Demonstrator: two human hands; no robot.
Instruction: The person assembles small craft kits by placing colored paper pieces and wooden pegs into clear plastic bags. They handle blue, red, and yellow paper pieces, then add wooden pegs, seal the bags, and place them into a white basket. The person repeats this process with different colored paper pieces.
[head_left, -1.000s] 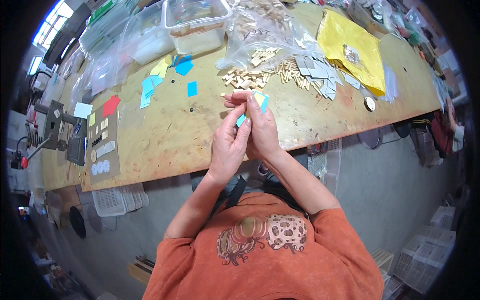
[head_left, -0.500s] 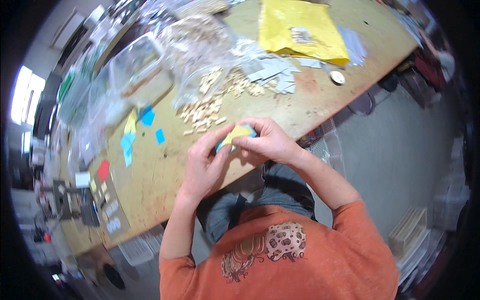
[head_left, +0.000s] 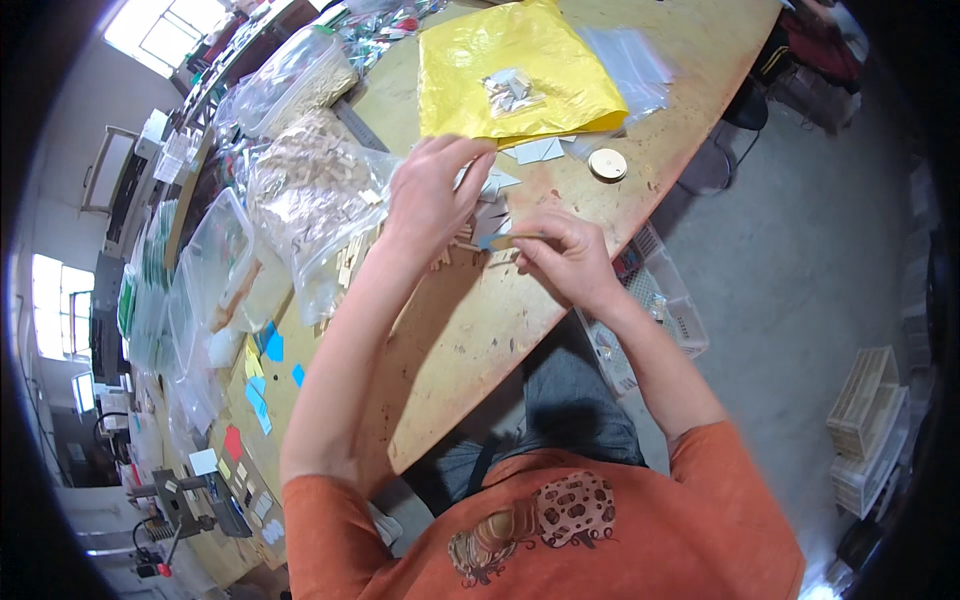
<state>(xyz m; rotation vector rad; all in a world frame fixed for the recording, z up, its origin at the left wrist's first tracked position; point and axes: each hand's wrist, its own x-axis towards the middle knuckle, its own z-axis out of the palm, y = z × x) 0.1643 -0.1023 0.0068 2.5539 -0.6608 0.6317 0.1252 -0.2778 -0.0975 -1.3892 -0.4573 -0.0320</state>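
Observation:
My right hand (head_left: 568, 258) pinches a small blue and yellow card (head_left: 497, 242) between thumb and fingers, held edge-on above the table. My left hand (head_left: 432, 200) is stretched farther out over a pile of grey flat pieces (head_left: 495, 185). Its thumb and forefinger stand apart with a gap between them, and its other fingers are partly hidden. Under and beside that hand lie small wooden sticks (head_left: 350, 255), partly covered by my forearm. A bulging clear bag of wooden pieces (head_left: 315, 170) lies left of my left hand.
A yellow plastic bag (head_left: 510, 65) with a small packet on it lies at the far side. Near the table's right edge sits a round whitish disc (head_left: 607, 165). Blue cards (head_left: 257, 400), a red piece (head_left: 233, 442) and a clear tub (head_left: 220, 255) are at the left.
My hands have parted. The left let go of the card and reached forward over the grey pieces; the right keeps the card and moved slightly right. The view has shifted.

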